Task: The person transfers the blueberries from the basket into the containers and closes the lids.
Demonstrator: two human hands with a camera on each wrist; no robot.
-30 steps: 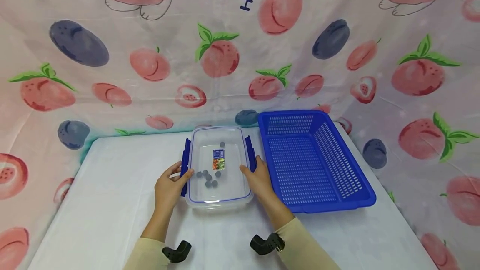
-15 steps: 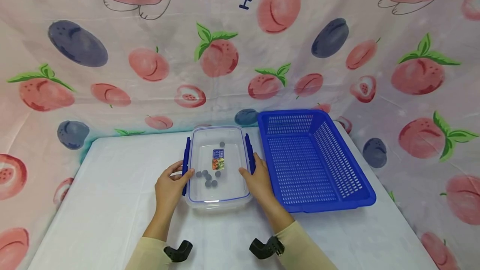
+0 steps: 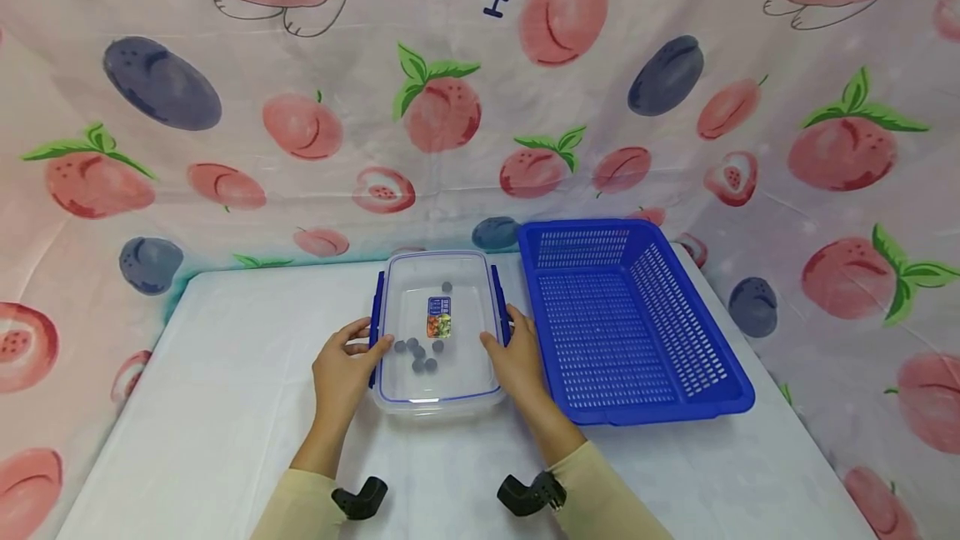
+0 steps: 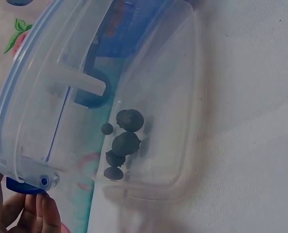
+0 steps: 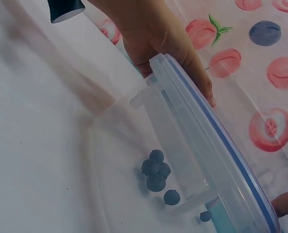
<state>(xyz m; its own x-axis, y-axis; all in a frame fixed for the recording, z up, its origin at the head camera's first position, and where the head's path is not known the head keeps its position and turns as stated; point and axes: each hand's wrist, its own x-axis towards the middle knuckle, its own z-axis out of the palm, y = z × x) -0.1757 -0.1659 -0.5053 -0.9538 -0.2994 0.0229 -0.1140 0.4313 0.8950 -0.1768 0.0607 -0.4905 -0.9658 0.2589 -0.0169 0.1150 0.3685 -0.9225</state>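
bright, even, diffuse light fills the head view; shadows under the clear box [image 3: 438, 332] and blue basket [image 3: 626, 319] are faint and soft; the head picture is sharp, with slight bowing toward its edges; both wrist views are softer and hazy; the left wrist view blurs the near box wall and washes the white tablecloth [image 4: 250, 121] pale; the right wrist view shows a dim blurred shadow at upper left

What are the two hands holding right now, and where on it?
Both hold the clear lidded container: left hand at its left clip edge, right hand at its right.
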